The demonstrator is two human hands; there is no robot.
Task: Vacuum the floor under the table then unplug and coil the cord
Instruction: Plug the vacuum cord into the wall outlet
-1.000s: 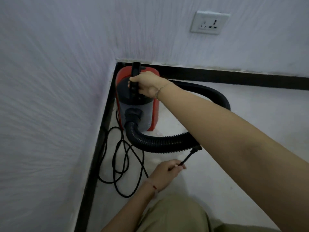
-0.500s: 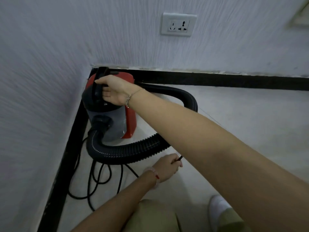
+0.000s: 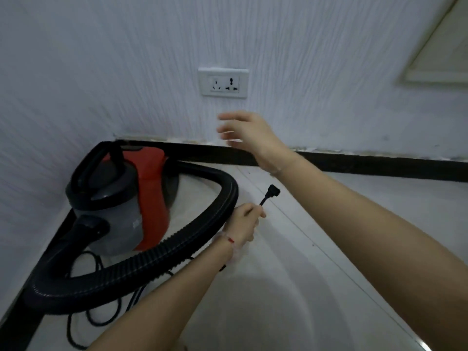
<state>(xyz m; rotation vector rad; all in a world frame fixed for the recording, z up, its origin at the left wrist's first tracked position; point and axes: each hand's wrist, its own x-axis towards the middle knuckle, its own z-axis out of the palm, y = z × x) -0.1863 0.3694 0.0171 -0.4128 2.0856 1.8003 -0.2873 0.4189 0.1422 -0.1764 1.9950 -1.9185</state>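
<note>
A red and grey canister vacuum [image 3: 119,198] stands in the corner of the room, its black ribbed hose [image 3: 177,239] looping around it on the floor. My left hand [image 3: 244,221] is shut on the black cord just below its plug [image 3: 272,192], which sticks up free in the air. The rest of the cord [image 3: 88,323] lies in loose loops on the floor in front of the vacuum. My right hand [image 3: 248,134] hovers blurred and open below the white wall socket [image 3: 224,82], which has nothing plugged in.
Textured white walls meet at the corner, with a black skirting board [image 3: 367,164] along the floor. The floor is pale tile. A framed edge [image 3: 440,46] shows at the top right.
My right hand has let go of the vacuum's handle and moved right, toward the socket. My left hand has lifted the plug end of the cord. The view has swung right and up.
</note>
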